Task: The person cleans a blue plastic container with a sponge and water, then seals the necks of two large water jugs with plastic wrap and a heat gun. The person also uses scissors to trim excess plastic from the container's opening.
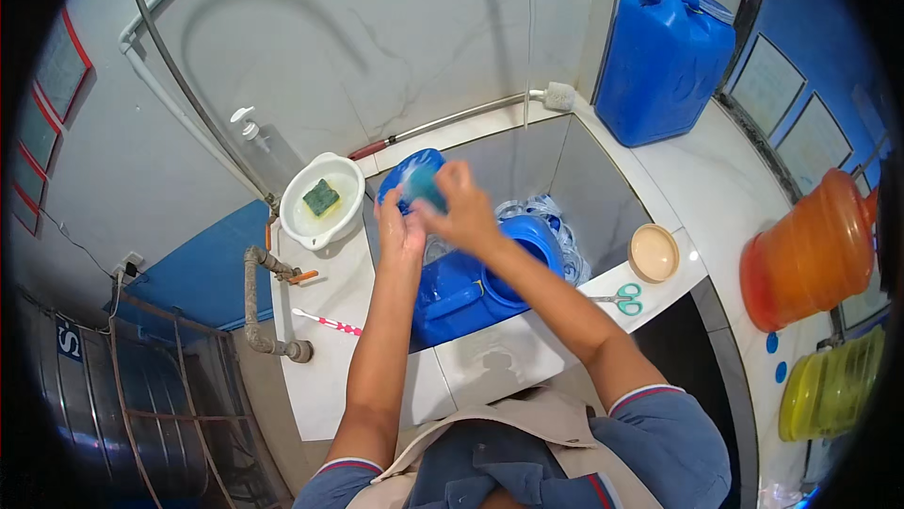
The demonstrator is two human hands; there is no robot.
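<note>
Over the sink's left side, my left hand grips a round blue lid with whitish suds on its inner face. My right hand, blurred by motion, presses a teal scrubbing pad against the lid; the pad's exact kind is too smeared to tell. Below my hands, a blue plastic container lies across the sink's near edge, its wide round mouth uncovered. My right forearm passes over it and hides part. Clear crumpled plastic with blue caps or labels sits in the sink behind it.
A white basin with a green-yellow sponge stands left, near a pump bottle. On the near ledge lie a pink toothbrush, scissors and a beige bowl. A long-handled brush rests behind; a blue jerrycan stands back right.
</note>
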